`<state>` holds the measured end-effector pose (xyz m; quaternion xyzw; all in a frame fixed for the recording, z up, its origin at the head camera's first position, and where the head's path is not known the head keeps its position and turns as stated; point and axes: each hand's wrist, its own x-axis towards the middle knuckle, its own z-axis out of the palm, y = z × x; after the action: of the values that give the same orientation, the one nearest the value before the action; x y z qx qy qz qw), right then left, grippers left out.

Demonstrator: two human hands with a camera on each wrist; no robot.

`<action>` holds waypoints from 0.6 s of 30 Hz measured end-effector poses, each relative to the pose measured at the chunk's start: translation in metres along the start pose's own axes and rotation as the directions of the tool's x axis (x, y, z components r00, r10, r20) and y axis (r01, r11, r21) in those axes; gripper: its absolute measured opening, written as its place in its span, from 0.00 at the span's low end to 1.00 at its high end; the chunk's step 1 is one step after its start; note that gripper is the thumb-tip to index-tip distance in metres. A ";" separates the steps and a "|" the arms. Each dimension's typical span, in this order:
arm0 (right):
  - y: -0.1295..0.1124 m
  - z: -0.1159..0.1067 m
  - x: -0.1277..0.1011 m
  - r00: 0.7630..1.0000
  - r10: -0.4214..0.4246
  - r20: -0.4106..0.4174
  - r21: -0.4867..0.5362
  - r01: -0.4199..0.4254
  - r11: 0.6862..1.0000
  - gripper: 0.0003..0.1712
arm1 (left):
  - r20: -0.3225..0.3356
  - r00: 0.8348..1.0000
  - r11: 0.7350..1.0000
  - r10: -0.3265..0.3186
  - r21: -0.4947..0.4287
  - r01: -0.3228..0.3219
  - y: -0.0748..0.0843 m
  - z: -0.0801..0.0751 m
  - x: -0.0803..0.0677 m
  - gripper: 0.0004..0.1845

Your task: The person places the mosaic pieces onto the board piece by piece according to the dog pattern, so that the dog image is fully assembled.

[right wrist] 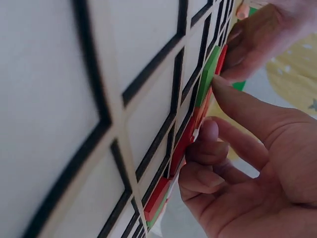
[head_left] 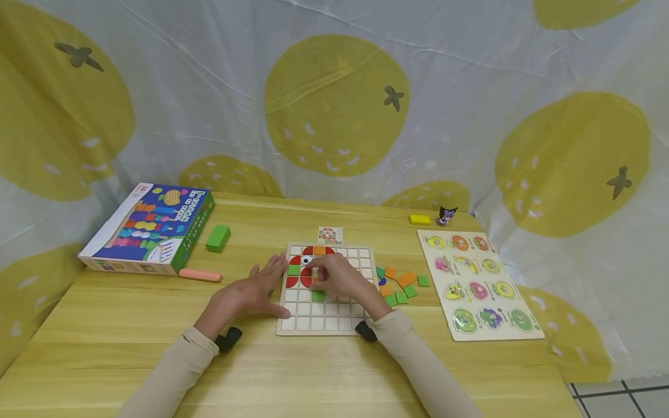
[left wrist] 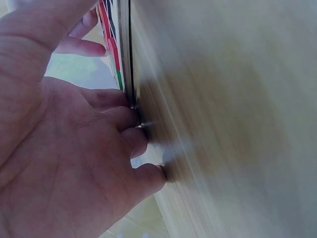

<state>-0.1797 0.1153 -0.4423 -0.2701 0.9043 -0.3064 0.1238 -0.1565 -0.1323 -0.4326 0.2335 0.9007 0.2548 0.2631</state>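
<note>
A wooden grid board (head_left: 330, 325) lies on the table, with red, green and orange tiles and an eye tile (head_left: 306, 260) in its upper left part. My left hand (head_left: 251, 293) is spread along the board's left edge, its fingertips at the edge and its thumb at the lower left corner. Over the board, my right hand (head_left: 340, 277) pinches an orange tile (right wrist: 202, 113), largely hidden by its fingers. Its thumb tip meets a green tile (right wrist: 208, 74) beside it. A small pattern card (head_left: 330, 234) lies just behind the board.
Loose tiles (head_left: 405, 280) are scattered right of the board, before a fruit puzzle board (head_left: 439, 278). A toy box (head_left: 151, 226), green block (head_left: 218, 238) and orange stick (head_left: 201, 275) are at left. A yellow block (head_left: 420, 219) and small figurine (head_left: 446, 216) stand at the back right.
</note>
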 end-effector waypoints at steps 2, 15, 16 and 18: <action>-0.001 0.001 0.003 1.000 0.012 -0.007 -0.011 -0.012 1.000 0.20 | -0.001 1.000 1.000 0.005 -0.008 -0.005 0.001 0.000 -0.001 0.66; -0.004 -0.001 0.004 0.999 0.039 -0.009 0.003 -0.039 0.999 0.23 | -0.001 1.000 1.000 0.004 -0.012 -0.004 0.001 0.000 -0.001 0.66; -0.003 -0.003 0.002 0.999 0.032 -0.012 0.011 -0.032 0.999 0.24 | -0.001 1.000 1.000 0.004 -0.011 -0.004 0.001 0.000 0.000 0.67; 0.000 -0.009 -0.002 1.000 0.008 -0.022 0.032 -0.008 0.999 0.25 | 0.000 1.000 1.000 0.004 -0.009 -0.004 0.000 0.001 0.001 0.67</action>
<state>-0.1814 0.1206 -0.4353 -0.2610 0.9018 -0.3233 0.1192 -0.1566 -0.1313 -0.4330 0.2340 0.8992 0.2593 0.2637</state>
